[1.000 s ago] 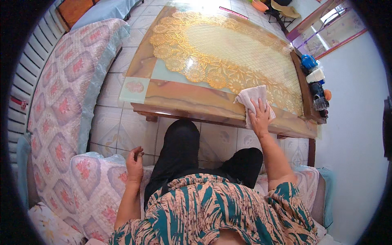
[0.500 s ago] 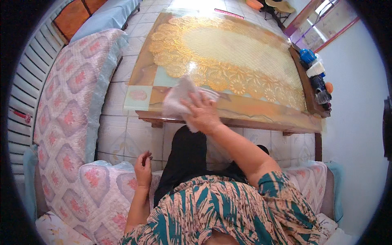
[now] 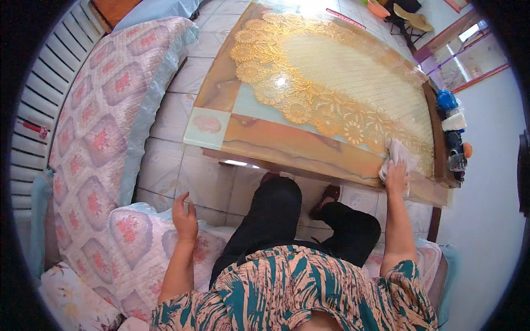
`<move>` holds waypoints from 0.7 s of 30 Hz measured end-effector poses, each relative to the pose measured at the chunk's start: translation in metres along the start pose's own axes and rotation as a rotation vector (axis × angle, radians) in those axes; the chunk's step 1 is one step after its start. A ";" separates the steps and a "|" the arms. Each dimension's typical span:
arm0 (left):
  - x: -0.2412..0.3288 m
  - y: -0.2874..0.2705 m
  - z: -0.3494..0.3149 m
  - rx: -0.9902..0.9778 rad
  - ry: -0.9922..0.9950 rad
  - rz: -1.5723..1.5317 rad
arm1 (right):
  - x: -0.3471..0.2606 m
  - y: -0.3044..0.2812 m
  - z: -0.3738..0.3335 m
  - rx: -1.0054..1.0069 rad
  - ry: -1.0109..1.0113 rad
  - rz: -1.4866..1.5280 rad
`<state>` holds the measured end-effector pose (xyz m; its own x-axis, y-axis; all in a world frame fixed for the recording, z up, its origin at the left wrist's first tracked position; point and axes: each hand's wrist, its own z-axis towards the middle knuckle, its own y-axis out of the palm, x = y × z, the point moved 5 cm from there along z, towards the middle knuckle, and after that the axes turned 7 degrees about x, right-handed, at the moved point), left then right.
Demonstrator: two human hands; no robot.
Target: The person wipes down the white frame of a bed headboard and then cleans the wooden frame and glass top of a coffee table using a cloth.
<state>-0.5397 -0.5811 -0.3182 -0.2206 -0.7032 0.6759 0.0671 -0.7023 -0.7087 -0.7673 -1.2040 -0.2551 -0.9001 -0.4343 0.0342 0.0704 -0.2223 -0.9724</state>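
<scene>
A pale cloth lies bunched on the near right part of the table, beside the raised wooden ledge. My right hand presses down on it, with the fingers over the cloth. The table has a glossy top with a gold lace-patterned cover in its middle. Above the quilted seat cover, my left hand is held in the air, fingers apart, with nothing in it.
Along the right side of the table, a wooden ledge carries a blue item, a white container and dark items. A sofa with a pink floral quilted cover runs along the left. A tiled floor lies between.
My right hand has slid the cloth from the table's near left part across to its near right end. My left hand has risen slightly and its fingers have spread.
</scene>
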 end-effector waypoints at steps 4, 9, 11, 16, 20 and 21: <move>0.073 0.009 0.048 0.129 0.105 -0.218 | -0.131 -0.003 -0.003 0.120 -0.409 0.004; 0.161 0.010 0.053 0.138 0.290 -0.233 | -0.329 -0.052 -0.106 0.110 -0.783 0.333; 0.179 0.019 0.050 0.119 0.308 -0.259 | -0.368 -0.089 -0.148 -0.079 -0.754 0.465; 0.188 0.025 0.050 0.108 0.235 -0.365 | -0.359 -0.097 -0.158 -0.153 -0.783 0.868; 0.194 0.022 0.066 0.112 0.268 -0.231 | -0.260 -0.073 -0.082 0.075 -0.649 0.752; 0.195 0.026 0.072 0.150 0.302 -0.173 | -0.225 -0.062 -0.062 0.128 -0.619 0.605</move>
<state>-0.5107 -0.7449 -0.1900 -0.5166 -0.5239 0.6772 0.1402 -0.8320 -0.5368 -0.5958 -1.0383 -0.2170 -0.3006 -0.8971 -0.3239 0.5415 0.1191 -0.8323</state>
